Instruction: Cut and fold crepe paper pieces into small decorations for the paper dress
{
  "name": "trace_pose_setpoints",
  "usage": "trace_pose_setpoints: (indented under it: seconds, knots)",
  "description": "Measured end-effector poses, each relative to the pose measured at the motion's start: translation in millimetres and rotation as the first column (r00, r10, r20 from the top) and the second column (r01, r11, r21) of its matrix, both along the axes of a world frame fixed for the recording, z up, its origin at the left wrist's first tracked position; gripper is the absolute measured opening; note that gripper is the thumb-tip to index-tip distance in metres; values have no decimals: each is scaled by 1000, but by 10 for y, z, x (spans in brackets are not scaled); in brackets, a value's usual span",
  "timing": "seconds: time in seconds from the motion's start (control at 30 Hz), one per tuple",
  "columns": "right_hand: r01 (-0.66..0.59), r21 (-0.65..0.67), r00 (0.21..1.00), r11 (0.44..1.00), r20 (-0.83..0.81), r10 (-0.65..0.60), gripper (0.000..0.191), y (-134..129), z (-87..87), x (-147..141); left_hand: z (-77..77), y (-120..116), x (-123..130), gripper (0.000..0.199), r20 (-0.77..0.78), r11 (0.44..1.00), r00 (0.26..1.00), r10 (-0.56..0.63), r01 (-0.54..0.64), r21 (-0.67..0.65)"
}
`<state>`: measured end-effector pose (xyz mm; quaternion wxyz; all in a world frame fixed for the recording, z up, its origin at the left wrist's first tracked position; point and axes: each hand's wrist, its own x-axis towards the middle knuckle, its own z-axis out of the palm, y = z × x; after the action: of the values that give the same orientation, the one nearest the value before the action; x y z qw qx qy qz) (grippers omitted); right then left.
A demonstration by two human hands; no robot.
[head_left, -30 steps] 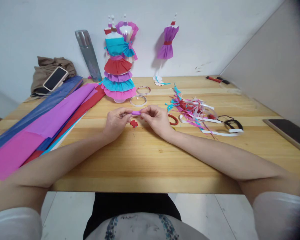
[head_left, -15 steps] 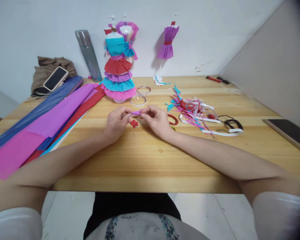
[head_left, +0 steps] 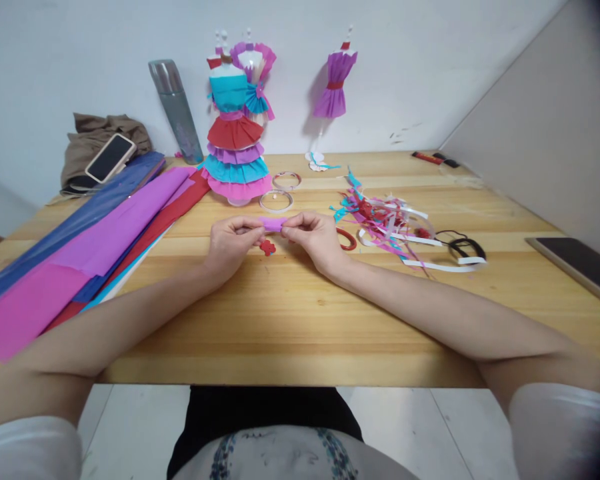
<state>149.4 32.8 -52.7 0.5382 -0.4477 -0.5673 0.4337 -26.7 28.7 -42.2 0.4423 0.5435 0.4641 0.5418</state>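
Observation:
Between my two hands a small strip of purple crepe paper is stretched out. My left hand pinches its left end between thumb and fingers. The other end is pinched by my right hand. Just below the strip, close to my left fingertips, lies a small red flower-shaped piece. A red ring-shaped roll rests beside my right hand, partly hidden by it. Two rolls of tape, one of them a clear roll, lie behind the strip.
A form in a tiered paper dress stands behind my left hand, others beside it; a purple-dressed form is farther right. Paper scraps lie right, crepe sheets left. A bottle and a dark tablet-like device are also there.
The purple paper strip shows wider and flatter between my fingers than before. My left hand has shifted slightly left; both hands still pinch the strip.

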Motion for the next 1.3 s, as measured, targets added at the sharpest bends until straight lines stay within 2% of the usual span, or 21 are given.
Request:
trace_pose_setpoints:
  seconds: [0.2,0.43,0.67,0.77,0.93,1.13,1.23,1.3]
  knots:
    - [12,13,1000,1000,-3,-12,15,-8,-9,-9,7,-5,3,26,-1,1000,1000,2,-2,-4]
    - [-39,125,999,991,31,35,9,-1,-25,-11,-8,-20,1,26,-32,999,999,-26,27,17]
    - [-41,189,995,981,94,23,14,0,-78,-2,-46,-2,-49,20,-232,976,973,1,50,214]
    - [-29,190,995,981,99,11,14,9,-96,-7,-47,6,-66,20,-299,966,954,32,48,256]
    - [-17,188,994,982,111,-4,15,20,-113,-13,-64,19,-74,22,-359,964,932,54,44,261]
    - [-10,196,993,981,118,-14,16,19,-108,-14,-90,31,-74,23,-341,966,939,54,37,255]
    - [-14,178,995,984,98,-4,18,17,-104,-12,-69,16,-62,28,-282,982,959,24,29,185]
    - [-18,163,997,986,75,5,19,18,-101,-8,-34,-3,-50,40,-211,994,977,-30,51,97]
